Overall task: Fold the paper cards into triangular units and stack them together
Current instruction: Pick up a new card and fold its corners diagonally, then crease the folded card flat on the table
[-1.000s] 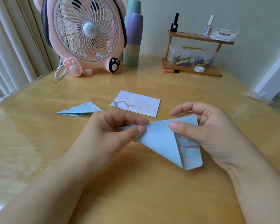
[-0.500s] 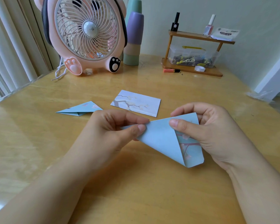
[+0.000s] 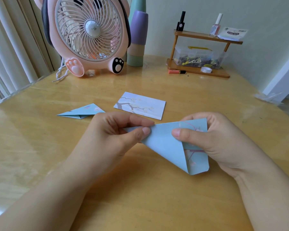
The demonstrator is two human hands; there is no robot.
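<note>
A light blue paper card (image 3: 165, 144) with a blossom branch print is held just above the wooden table (image 3: 140, 197), partly folded into a triangle. My left hand (image 3: 110, 137) pinches its left tip between thumb and forefinger. My right hand (image 3: 212, 142) grips its right side, thumb pressing on the folded flap. A finished blue triangular unit (image 3: 81, 112) lies flat to the left, behind my left hand. An unfolded card (image 3: 140, 105) with a branch print lies flat beyond both hands.
A pink animal-shaped fan (image 3: 88, 34) stands at the back left, with stacked pastel cups (image 3: 138, 40) beside it. A small wooden shelf (image 3: 202, 54) holding nail polish bottles and a clear box sits at the back right. Curtains hang on the left.
The folded flap on the right side has been pressed down a little further, and the card's lower corner has shifted slightly. Both hands stay in nearly the same place.
</note>
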